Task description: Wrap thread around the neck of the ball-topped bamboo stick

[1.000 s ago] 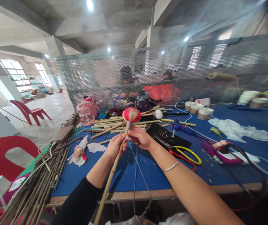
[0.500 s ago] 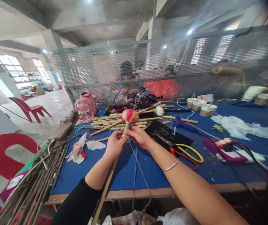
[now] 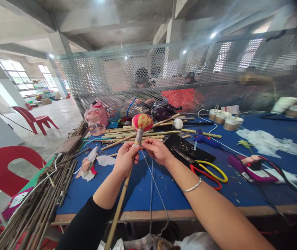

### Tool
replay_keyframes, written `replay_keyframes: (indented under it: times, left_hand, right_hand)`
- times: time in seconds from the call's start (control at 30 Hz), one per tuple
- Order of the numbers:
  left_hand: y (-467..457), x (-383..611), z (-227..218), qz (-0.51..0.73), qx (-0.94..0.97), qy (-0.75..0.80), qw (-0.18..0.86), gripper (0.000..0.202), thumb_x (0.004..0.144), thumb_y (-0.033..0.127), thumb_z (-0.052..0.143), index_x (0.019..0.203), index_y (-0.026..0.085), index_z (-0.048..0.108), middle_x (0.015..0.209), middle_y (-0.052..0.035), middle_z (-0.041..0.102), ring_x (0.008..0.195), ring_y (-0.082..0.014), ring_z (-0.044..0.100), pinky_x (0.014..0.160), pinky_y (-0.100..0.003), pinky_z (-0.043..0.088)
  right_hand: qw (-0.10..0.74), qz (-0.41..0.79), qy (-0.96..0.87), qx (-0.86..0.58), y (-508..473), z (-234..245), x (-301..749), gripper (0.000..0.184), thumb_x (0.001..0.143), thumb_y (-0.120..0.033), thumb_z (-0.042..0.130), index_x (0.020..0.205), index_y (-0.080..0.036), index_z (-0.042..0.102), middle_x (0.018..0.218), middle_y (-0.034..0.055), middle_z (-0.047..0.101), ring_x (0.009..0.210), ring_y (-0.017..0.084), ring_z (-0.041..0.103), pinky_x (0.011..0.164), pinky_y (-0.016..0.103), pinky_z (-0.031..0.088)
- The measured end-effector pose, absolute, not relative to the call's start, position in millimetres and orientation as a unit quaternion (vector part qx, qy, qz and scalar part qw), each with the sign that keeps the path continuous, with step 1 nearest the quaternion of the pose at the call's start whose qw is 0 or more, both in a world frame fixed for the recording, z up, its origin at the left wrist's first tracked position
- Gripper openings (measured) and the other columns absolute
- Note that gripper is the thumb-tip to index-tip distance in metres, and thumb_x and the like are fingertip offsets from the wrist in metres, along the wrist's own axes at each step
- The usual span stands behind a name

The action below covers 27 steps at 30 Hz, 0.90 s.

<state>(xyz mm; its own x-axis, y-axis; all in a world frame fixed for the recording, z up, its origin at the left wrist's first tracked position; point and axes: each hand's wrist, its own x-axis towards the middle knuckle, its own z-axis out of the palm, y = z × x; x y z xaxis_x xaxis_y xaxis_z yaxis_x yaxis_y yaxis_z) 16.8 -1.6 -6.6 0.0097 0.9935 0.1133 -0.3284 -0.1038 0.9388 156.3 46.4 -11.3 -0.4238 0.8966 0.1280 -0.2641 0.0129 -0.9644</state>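
My left hand (image 3: 127,155) is closed around a bamboo stick (image 3: 119,208) that slants down toward me past the table edge. At its upper end sits a round fabric-covered ball (image 3: 142,122), red, pink and patterned yellow. Grey string (image 3: 139,136) is wound in a band round the neck below the ball. My right hand (image 3: 157,150) pinches the loose grey string close to the stick, just right of my left fingers. Two strands of it hang down over the table's front edge. Fabric scraps (image 3: 88,166) lie left of my left hand.
Scissors (image 3: 197,165) with red and yellow handles lie on black cloth at right. A blue glue gun (image 3: 203,138), pink bottle (image 3: 94,119) and bamboo sticks (image 3: 117,132) lie behind. Bundled twigs (image 3: 41,194) line the left edge. A perforated screen (image 3: 99,76) stands behind, with people beyond it.
The stick has turned in my left hand, so more of the ball's patterned yellow side shows. My right hand has shifted slightly off the neck, down and right, onto the string.
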Motion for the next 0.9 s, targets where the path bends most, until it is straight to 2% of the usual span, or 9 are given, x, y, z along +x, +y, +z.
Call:
replay_keyframes:
  times: [0.17,0.27,0.4,0.47,0.53,0.7,0.8,0.9]
  left_hand:
    - [1,16,-9,0.561,0.416,0.343,0.628,0.030,0.065,0.038,0.069,0.075,0.013,0.057,0.068,-0.0017,0.062,0.040,-0.0048,0.045,0.035,-0.018,0.034]
    - [4,19,-16,0.503,0.399,0.411,0.647,0.029,0.071,0.041,0.059,0.070,0.013,0.056,0.061,-0.0042,0.061,0.041,-0.0083,0.050,0.037,-0.019,0.038]
    - [3,27,-26,0.486,0.445,0.500,0.562,0.026,0.079,0.042,0.051,0.081,0.016,0.053,0.067,-0.0018,0.062,0.039,-0.0088,0.050,0.034,-0.020,0.037]
    - [2,29,-30,0.487,0.473,0.535,0.503,0.023,0.074,0.034,0.059,0.087,0.018,0.049,0.070,0.0014,0.060,0.039,-0.0084,0.051,0.032,-0.019,0.036]
    - [2,28,-32,0.500,0.494,0.561,0.437,0.029,0.070,0.028,0.064,0.090,0.020,0.046,0.069,0.0043,0.057,0.039,-0.0082,0.051,0.032,-0.018,0.036]
    - [4,25,-31,0.511,0.513,0.572,0.386,0.025,0.072,0.030,0.065,0.086,0.019,0.047,0.061,0.0067,0.053,0.036,-0.0068,0.046,0.031,-0.018,0.034]
    - [3,25,-27,0.529,0.501,0.563,0.390,0.025,0.072,0.032,0.066,0.084,0.018,0.048,0.056,0.0076,0.051,0.034,-0.0054,0.042,0.031,-0.017,0.032]
    - [2,25,-24,0.549,0.493,0.537,0.409,0.028,0.071,0.032,0.067,0.085,0.017,0.049,0.054,0.0079,0.052,0.034,-0.0047,0.041,0.031,-0.017,0.031]
  right_hand:
    - [0.423,0.690,-0.536,-0.240,51,-14,159,0.038,0.062,-0.040,0.078,0.082,-0.017,0.055,0.044,-0.0110,0.038,0.034,0.002,0.016,0.035,0.021,0.005]
    - [0.397,0.682,-0.552,-0.271,52,-18,158,0.035,0.064,-0.043,0.075,0.076,-0.015,0.056,0.041,-0.0095,0.038,0.033,0.003,0.018,0.035,0.022,0.006]
    - [0.390,0.665,-0.553,-0.317,50,-23,151,0.032,0.063,-0.040,0.075,0.067,-0.014,0.056,0.045,-0.0054,0.046,0.037,0.005,0.032,0.038,0.022,0.016]
    - [0.400,0.664,-0.544,-0.323,51,-25,148,0.031,0.061,-0.038,0.076,0.068,-0.014,0.057,0.050,-0.0033,0.052,0.042,0.007,0.040,0.041,0.022,0.022]
    - [0.416,0.659,-0.539,-0.319,53,-29,146,0.032,0.060,-0.039,0.077,0.070,-0.013,0.059,0.057,-0.0012,0.057,0.049,0.009,0.046,0.045,0.022,0.028]
    - [0.444,0.653,-0.544,-0.284,57,-35,143,0.034,0.059,-0.039,0.078,0.073,-0.012,0.062,0.065,0.0005,0.062,0.062,0.012,0.054,0.058,0.024,0.037]
    - [0.436,0.659,-0.547,-0.276,55,-31,145,0.033,0.061,-0.039,0.077,0.073,-0.013,0.061,0.062,-0.0007,0.060,0.054,0.009,0.048,0.051,0.022,0.032]
    - [0.412,0.674,-0.544,-0.283,53,-27,150,0.031,0.062,-0.035,0.075,0.079,-0.014,0.060,0.050,-0.0071,0.048,0.039,0.004,0.029,0.040,0.021,0.016]
